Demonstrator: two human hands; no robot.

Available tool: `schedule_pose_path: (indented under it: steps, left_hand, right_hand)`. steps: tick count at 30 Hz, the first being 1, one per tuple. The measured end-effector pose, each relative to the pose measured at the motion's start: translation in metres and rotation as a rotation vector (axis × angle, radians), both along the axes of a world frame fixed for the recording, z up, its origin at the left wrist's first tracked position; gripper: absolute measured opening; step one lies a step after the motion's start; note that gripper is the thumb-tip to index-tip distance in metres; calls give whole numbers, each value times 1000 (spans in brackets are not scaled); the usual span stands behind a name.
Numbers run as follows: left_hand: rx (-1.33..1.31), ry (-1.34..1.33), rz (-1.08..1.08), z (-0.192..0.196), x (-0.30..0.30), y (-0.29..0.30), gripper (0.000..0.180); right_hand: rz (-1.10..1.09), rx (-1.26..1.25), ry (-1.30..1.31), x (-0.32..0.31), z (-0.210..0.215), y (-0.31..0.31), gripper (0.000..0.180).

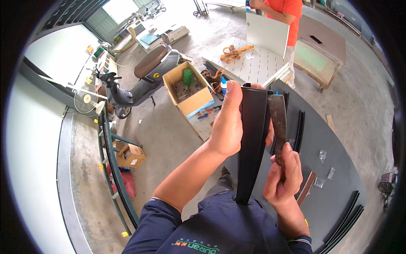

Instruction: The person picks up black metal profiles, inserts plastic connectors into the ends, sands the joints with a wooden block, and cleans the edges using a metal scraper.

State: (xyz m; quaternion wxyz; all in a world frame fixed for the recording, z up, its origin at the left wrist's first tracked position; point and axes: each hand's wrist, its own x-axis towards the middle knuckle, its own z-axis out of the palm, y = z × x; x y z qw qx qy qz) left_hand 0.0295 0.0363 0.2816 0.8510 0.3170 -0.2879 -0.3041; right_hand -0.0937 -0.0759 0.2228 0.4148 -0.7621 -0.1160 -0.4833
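Observation:
My left hand (228, 122) is closed round the upper part of a long black channel-shaped profile (253, 146), thumb along its left side and fingertips showing at its right. The profile stands nearly upright, its lower end against my shirt. In my right hand (285, 180) is a flat, dark, worn metal bar (278, 116), gripped by its lower end. Its broad upper end lies along the profile's right edge near the top; whether the two touch I cannot tell. Beneath both hands is a dark grey panel (321, 139) with small clear plastic packets (322, 155) on it.
More black strips (344, 222) and a brown strip (306, 188) lie on the panel. Left of it stand an open cardboard box (198, 101) with a green bottle and a scooter (144, 82). Beyond, a person in orange (292, 21) holds a white board (266, 34) at a perforated table.

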Motion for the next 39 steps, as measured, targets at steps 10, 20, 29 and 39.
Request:
schedule_pose_path:
  steps: [10,20,29,39]
  left_hand:
    - [132,-184,83,-4,2,10,45]
    - [347,-57,362,10,-12,4,63]
    - [392,-155,333,4,-11,11,67]
    - [185,-133,216,8,-23,11,42]
  right_hand:
    - [36,-52,4,-2,-14,7,47]
    - [-15,-54,-6,10,13,4,48]
    - [17,-68,-7,7,12,6,48]
    - [22,-43,-24,-6,-12,5,50]
